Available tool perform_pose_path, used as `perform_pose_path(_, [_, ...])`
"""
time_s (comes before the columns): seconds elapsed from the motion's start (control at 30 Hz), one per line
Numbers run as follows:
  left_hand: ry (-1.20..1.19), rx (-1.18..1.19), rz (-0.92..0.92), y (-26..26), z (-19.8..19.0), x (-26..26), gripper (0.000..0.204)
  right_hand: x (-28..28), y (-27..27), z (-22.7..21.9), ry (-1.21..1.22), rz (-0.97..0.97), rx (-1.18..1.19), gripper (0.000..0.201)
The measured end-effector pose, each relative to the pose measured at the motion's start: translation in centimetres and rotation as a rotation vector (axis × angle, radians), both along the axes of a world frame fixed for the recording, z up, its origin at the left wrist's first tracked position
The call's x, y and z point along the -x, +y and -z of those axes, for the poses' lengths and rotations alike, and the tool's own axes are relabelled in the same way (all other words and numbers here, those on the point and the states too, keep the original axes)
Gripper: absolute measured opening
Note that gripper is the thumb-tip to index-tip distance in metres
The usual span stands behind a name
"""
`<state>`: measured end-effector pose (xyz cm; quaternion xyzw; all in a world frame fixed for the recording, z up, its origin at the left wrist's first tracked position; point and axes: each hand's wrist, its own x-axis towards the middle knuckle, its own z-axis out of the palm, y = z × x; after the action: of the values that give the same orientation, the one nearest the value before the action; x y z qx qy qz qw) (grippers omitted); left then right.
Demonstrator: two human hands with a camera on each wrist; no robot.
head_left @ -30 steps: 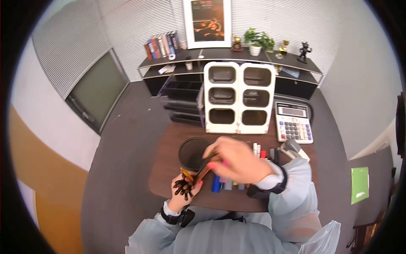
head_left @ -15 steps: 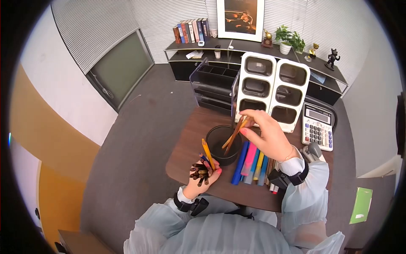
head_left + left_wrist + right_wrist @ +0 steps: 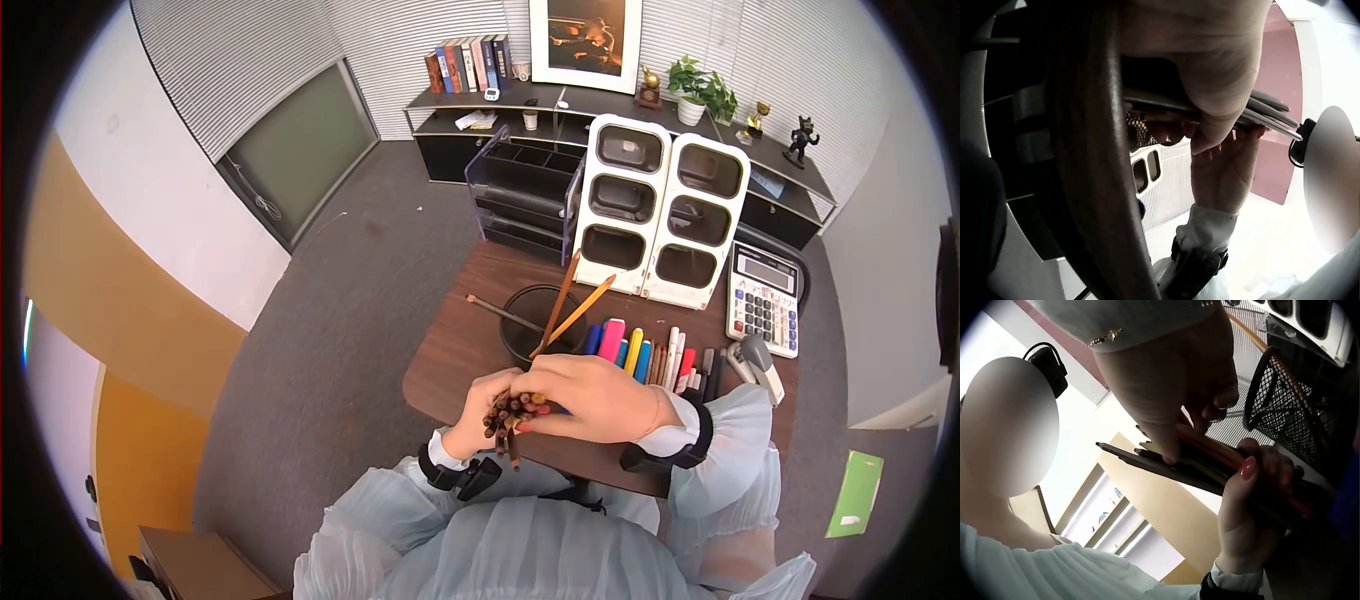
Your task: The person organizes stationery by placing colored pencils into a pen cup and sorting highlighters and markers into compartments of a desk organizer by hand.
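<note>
Both hands meet at the near edge of the table (image 3: pixel 450 350), just in front of the person's chest. The left hand (image 3: pixel 478 420) sits palm up, fingers curled round a bundle of pencils (image 3: pixel 512 412) whose ends point back toward the body. The right hand (image 3: pixel 590 395) lies over the bundle from the right, wrist bent inward; the right wrist view shows its thumb and fingers (image 3: pixel 1166 434) pinching pencils in that bundle. Just beyond the hands stands a black mesh cup (image 3: pixel 535 325) with three pencils leaning out of it. A row of markers (image 3: pixel 640 352) lies right of the cup, a calculator (image 3: pixel 765 298) farther right. No brand, label or writing is legible anywhere.
</note>
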<state>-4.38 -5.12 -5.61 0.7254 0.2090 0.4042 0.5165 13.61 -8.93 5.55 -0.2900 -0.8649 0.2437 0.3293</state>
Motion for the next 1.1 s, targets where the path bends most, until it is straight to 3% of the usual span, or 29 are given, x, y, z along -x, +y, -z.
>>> perform_pose_path(0.07, [-0.022,-0.182,0.013,0.4,0.4,0.0,0.029,-0.1,0.0,0.2,0.022,-0.007,-0.047,0.041])
perform_pose_path(0.27, [-0.003,-0.044,-0.076,-0.4,-1.0,-0.5,0.030,-0.7,0.3,-0.2,0.052,0.169,-0.033,0.022])
perform_pose_path(0.57, [0.034,-0.049,-0.145,-0.6,-1.4,-0.5,0.026,-2.8,-0.3,-3.1,0.263,0.392,0.119,0.022])
perform_pose_path(0.7, [0.039,0.024,-0.192,-0.7,-1.0,-0.4,0.022,-4.1,-0.2,-2.1,0.476,0.406,0.044,0.020])
perform_pose_path(0.77, [0.038,0.087,-0.235,-1.0,-0.9,-0.4,0.020,-3.8,-0.9,-2.8,0.826,0.445,0.037,0.026])
perform_pose_path(0.83, [-0.102,0.311,-0.214,-1.3,-1.7,-0.4,0.017,-5.1,-1.2,-3.1,0.906,0.416,0.003,0.025])
perform_pose_path(0.87, [-0.116,0.305,-0.193,-1.3,-1.8,-0.3,0.015,-5.2,-1.0,-3.0,0.944,0.406,-0.044,0.019])
perform_pose_path(0.9, [-0.116,0.306,-0.194,-1.3,-1.8,-0.3,0.015,-5.1,-0.8,-3.0,0.944,0.405,-0.042,0.019])
perform_pose_path(0.97, [-0.097,0.293,-0.193,-1.2,-1.6,-0.2,0.016,-4.2,-0.1,-2.7,0.837,0.581,-0.001,0.017])
perform_pose_path(1.1, [-0.106,0.338,-0.175,-1.2,-1.5,-0.2,0.016,-3.2,2.0,-0.4,0.256,0.617,0.029,0.028])
